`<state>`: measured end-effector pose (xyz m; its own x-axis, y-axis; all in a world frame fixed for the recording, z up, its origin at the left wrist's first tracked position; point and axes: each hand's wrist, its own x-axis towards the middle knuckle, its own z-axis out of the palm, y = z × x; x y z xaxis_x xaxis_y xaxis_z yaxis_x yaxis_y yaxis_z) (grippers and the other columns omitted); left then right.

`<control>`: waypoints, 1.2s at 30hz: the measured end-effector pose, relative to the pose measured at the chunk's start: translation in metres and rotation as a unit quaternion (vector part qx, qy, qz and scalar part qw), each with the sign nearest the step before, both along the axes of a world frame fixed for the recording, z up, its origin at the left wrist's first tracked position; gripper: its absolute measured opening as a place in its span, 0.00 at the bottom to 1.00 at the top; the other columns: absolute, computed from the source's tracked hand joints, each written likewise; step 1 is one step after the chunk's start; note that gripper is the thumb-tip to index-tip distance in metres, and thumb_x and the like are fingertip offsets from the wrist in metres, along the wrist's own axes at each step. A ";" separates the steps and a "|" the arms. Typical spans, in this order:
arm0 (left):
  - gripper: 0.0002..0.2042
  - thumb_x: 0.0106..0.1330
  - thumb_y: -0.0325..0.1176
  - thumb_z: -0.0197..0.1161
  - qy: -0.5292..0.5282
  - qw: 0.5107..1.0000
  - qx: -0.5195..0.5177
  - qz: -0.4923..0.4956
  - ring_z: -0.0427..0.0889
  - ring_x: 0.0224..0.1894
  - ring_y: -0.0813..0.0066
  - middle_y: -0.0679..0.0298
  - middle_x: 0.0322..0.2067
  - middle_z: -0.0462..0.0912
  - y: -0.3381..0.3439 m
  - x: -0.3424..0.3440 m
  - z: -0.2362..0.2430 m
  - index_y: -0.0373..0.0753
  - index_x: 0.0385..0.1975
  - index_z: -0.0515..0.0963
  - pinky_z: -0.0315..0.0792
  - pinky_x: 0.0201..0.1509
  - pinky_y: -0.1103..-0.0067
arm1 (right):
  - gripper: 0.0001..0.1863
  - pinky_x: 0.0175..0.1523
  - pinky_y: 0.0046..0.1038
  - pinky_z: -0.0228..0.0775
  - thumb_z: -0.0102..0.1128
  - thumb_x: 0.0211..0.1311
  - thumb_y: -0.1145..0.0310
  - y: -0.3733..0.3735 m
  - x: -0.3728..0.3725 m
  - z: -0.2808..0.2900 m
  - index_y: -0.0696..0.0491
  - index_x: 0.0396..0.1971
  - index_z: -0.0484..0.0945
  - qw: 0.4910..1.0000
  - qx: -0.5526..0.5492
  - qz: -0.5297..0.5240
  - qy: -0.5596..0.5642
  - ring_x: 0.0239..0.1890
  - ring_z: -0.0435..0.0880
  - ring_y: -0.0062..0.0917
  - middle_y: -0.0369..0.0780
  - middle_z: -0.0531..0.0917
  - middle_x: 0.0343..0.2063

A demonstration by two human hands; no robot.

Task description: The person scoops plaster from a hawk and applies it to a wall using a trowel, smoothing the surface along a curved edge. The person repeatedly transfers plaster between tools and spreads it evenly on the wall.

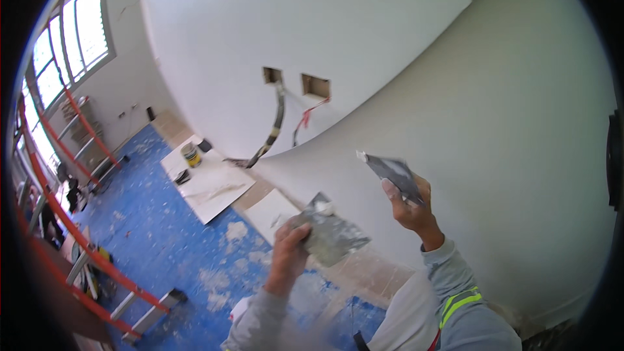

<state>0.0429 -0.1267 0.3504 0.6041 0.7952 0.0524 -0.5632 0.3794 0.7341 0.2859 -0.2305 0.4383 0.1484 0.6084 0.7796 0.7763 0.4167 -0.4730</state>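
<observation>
My left hand [289,253] grips a flat metal plate [331,240], smeared with pale compound, with a small white lump near its upper part. Higher and to the right, my right hand [413,211] holds a dark metal trowel [394,174], with some white compound at its far left corner. Both tools are apart, in front of a pale curved wall [500,123]. Above them, a wall section [214,19] has two square cutouts [315,88], with a taped conduit [276,120] and red wires [306,117] hanging from them.
Orange ladders [88,253] stand at the left, by windows [91,19]. Blue floor covering [149,214] with white spatters runs below the wall. White boards [214,195], a small yellow-labelled bucket [190,155] and a dark tool [182,177] lie along the wall's foot.
</observation>
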 end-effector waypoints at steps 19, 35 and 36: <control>0.22 0.71 0.31 0.59 -0.044 0.996 0.069 -0.022 0.74 0.59 0.67 0.56 0.54 0.77 -0.015 0.007 -0.004 0.30 0.61 0.66 0.65 0.68 0.67 | 0.30 0.47 0.37 0.76 0.66 0.52 0.75 0.016 -0.007 -0.073 0.56 0.59 0.74 0.974 -0.148 0.045 -0.164 0.46 0.79 0.40 0.44 0.80 0.41; 0.27 0.58 0.19 0.57 0.379 0.635 0.668 0.091 0.83 0.47 0.50 0.47 0.50 0.82 -0.034 -0.003 0.042 0.37 0.62 0.70 0.79 0.45 0.66 | 0.23 0.55 0.41 0.82 0.64 0.58 0.82 0.003 -0.005 -0.084 0.62 0.54 0.72 0.582 -0.251 0.375 0.677 0.49 0.84 0.40 0.47 0.81 0.47; 0.26 0.59 0.19 0.57 0.372 0.610 0.693 0.100 0.84 0.42 0.48 0.47 0.44 0.82 -0.040 -0.003 0.053 0.36 0.61 0.71 0.79 0.42 0.66 | 0.22 0.56 0.41 0.82 0.63 0.59 0.82 0.003 -0.005 -0.088 0.61 0.54 0.72 0.578 -0.246 0.390 0.674 0.49 0.84 0.39 0.47 0.81 0.48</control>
